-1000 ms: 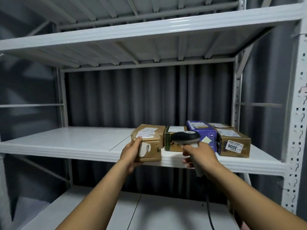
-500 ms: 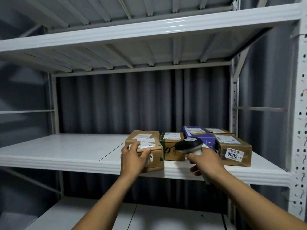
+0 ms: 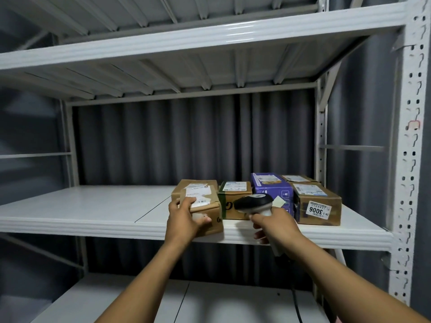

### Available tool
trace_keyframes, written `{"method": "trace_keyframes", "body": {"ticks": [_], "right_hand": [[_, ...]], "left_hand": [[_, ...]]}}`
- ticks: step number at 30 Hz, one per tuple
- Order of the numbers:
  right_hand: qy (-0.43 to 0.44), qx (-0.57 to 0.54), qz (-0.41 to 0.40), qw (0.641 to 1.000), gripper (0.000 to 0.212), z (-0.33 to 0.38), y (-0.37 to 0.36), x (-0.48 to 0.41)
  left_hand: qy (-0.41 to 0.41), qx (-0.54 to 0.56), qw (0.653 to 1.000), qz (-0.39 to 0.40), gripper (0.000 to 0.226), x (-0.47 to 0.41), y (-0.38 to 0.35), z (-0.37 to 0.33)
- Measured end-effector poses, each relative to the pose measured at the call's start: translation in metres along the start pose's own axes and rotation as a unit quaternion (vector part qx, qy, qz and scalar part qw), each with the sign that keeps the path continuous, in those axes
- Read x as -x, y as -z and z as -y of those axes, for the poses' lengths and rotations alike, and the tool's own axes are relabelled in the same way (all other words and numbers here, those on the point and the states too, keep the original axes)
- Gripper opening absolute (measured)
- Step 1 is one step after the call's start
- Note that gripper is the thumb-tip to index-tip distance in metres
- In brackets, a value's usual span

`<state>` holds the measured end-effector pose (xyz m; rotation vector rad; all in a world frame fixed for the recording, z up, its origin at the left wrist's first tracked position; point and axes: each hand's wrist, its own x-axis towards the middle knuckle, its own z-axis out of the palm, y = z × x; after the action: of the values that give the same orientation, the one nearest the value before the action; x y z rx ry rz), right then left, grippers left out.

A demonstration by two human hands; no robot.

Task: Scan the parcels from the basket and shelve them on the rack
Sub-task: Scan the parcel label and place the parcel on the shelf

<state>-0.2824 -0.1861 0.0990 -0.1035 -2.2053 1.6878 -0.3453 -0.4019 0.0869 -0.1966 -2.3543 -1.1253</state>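
Brown parcel (image 3: 201, 191) on shelf (image 3: 93, 206), label (image 3: 202, 202) half hidden under clasping left hand (image 3: 184, 220); scanner (image 3: 254, 202) handle buried in gripping right hand (image 3: 277, 226).

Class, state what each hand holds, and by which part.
Left hand grips the leftmost parcel at its front corner; right hand holds the scanner by its handle.

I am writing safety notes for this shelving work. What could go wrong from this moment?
1. The cardboard parcel held by the left hand sits at the very front edge of the shelf; released there, it might tip off.
2. The scanner cable hangs below the right hand and could snag on the lower shelf.
3. The barcode scanner is also close to the green-taped parcel, so it may read the wrong label.
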Motion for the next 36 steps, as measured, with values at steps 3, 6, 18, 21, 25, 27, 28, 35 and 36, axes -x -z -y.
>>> {"method": "trace_keyframes", "body": {"ticks": [3, 6, 18, 21, 25, 27, 28, 35, 36], "right_hand": [[-0.004, -0.064, 0.042, 0.997, 0.013, 0.000, -0.013, -0.001], [-0.007, -0.128, 0.067, 0.990, 0.013, 0.003, -0.024, 0.002], [0.005, -0.249, 0.126, 0.960, 0.009, 0.004, -0.016, 0.024], [0.008, -0.254, 0.119, 0.960, 0.010, 0.001, -0.001, 0.027], [-0.002, -0.238, 0.105, 0.966, 0.009, -0.004, 0.018, 0.025], [-0.006, -0.222, 0.102, 0.970, 0.007, -0.005, 0.025, 0.023], [-0.006, -0.210, 0.095, 0.973, 0.006, -0.005, 0.028, 0.022], [0.025, -0.035, -0.049, 0.998, 0.006, -0.001, 0.054, 0.006], [0.030, -0.006, -0.067, 0.997, 0.006, -0.001, 0.059, 0.003]], "left_hand": [[-0.020, 0.022, 1.000, -0.007, 0.067, 0.008, 0.005, 0.007], [-0.038, 0.045, 0.998, -0.028, 0.057, 0.018, 0.006, 0.010], [-0.074, 0.104, 0.981, -0.144, 0.034, 0.073, -0.013, -0.006], [-0.090, 0.109, 0.982, -0.127, 0.033, 0.077, -0.015, -0.014], [-0.111, 0.092, 0.987, -0.076, 0.032, 0.073, -0.022, -0.026], [-0.130, 0.069, 0.987, -0.061, 0.030, 0.065, -0.026, -0.034], [-0.135, 0.060, 0.987, -0.058, 0.030, 0.061, -0.029, -0.038], [-0.130, -0.018, 0.991, 0.024, 0.047, 0.027, -0.044, -0.049], [-0.129, -0.029, 0.990, 0.042, 0.053, 0.021, -0.047, -0.050]]}}
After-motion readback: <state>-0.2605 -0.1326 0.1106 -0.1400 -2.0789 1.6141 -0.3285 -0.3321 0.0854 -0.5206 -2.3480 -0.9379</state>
